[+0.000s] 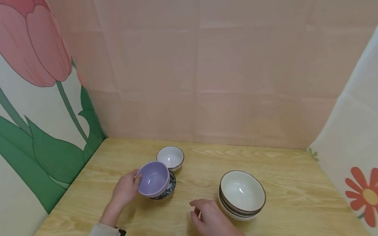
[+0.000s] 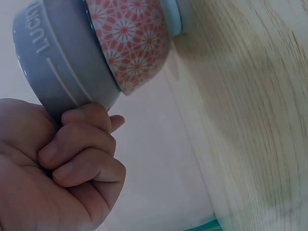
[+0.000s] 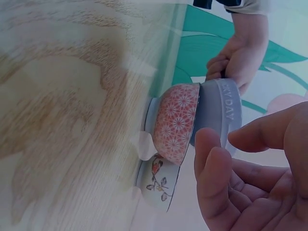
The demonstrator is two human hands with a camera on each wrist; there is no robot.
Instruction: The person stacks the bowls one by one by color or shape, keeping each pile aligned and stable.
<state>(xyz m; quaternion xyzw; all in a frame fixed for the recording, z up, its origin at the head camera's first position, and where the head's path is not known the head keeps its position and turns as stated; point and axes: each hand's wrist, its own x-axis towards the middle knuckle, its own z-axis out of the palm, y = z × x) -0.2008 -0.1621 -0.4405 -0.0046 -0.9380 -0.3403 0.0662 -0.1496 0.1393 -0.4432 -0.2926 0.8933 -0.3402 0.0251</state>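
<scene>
From the head view, we've got the left hand [image 1: 124, 189] grasping one side of a round, glossy lavender ceramic bowl [image 1: 153, 178], tilted above the left part of the pale wood-grain table [image 1: 157, 227], over a round patterned ceramic bowl [image 1: 171, 187]. A small white ceramic bowl with a brown rim [image 1: 171, 157] sits just behind. The right hand [image 1: 215, 222] is empty, fingers loosely bent, beside a stack of white, brown-rimmed ceramic bowls [image 1: 242, 190]. Our worry: a one-sided hold on slick glaze could let the lavender one slip and chip the bowl below or knock the small one, and a careless right arm could bump the stack. Left wrist view: we see raised lettering and ridges on the lavender wall, with curled fingers at its edge; the patterned bowl's curved outside is red with white flowers. We can't tell if it's fully seated. Right wrist view: thumb and fingertips stand apart, nothing between them, and the small bowl shows a painted twig.
</scene>
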